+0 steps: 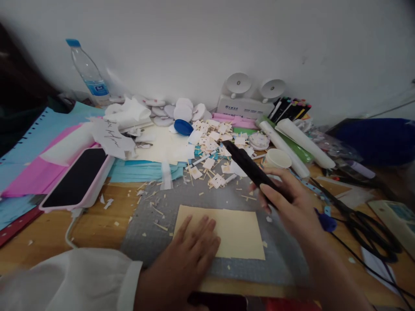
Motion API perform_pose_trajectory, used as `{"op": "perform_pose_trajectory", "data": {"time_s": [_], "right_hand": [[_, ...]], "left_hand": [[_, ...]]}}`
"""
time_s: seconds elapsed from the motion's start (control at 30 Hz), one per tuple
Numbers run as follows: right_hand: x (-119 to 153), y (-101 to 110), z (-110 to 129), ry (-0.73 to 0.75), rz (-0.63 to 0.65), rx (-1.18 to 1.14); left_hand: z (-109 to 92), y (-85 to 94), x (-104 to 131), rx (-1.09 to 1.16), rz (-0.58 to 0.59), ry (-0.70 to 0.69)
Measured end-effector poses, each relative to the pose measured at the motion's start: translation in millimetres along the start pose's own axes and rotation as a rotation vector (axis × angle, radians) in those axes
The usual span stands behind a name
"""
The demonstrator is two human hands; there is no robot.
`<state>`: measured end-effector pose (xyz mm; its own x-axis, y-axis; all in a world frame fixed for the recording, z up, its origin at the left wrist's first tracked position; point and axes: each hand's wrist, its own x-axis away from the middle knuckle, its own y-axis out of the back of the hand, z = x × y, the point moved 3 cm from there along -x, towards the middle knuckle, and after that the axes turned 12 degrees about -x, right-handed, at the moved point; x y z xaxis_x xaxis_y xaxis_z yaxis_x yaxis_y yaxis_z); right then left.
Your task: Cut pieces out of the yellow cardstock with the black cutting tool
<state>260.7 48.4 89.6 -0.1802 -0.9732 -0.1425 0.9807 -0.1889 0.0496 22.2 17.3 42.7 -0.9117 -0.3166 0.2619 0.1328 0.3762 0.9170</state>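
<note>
A pale yellow sheet of paper (pixel 241 233) lies on the grey cutting mat (pixel 145 233). My left hand (pixel 194 248) rests flat on the left part of this sheet, fingers stretched out and holding nothing. Above the sheet's right side, my right hand (pixel 283 192) is closed around a black utility knife (pixel 248 165). The knife points up and to the left, clear of the paper; I cannot make out whether its blade is out. Small paper scraps and thin strips are scattered on the mat around the sheet.
Behind the mat is a pile of small cream paper pieces (pixel 215 179). A phone (pixel 78 179) on a cable and blue paper strips (pixel 145 171) lie left. To the right are a paper cup (pixel 278 159), black scissors (pixel 366 229) and white rolls (pixel 304 142). A bottle (pixel 90 75) stands behind.
</note>
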Motion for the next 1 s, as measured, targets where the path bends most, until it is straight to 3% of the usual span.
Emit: {"op": "perform_pose_trajectory", "data": {"time_s": [0.1,0.17,0.4,0.67,0.87,1.0], "right_hand": [[-8.0,8.9,16.9,0.085,-0.005,0.255],[-12.3,12.1,26.9,0.130,0.007,0.383],[-18.3,-4.9,33.4,0.165,0.033,0.473],[-16.2,-42.1,3.3,0.047,0.172,0.374],[-16.3,-51.8,-18.7,-0.024,0.284,0.485],[-9.3,-49.3,-24.4,-0.088,0.250,0.244]], "left_hand": [[-3.2,1.1,0.6,0.020,0.116,0.076],[-3.0,-2.9,-0.2,0.026,0.122,0.088],[1.3,-27.9,0.4,-0.109,-0.159,0.035],[-10.7,-31.0,6.6,-0.511,-0.498,0.076],[-10.4,-35.9,6.6,-0.503,-0.562,0.084],[-8.8,-35.3,6.3,-0.491,-0.585,0.076]]}}
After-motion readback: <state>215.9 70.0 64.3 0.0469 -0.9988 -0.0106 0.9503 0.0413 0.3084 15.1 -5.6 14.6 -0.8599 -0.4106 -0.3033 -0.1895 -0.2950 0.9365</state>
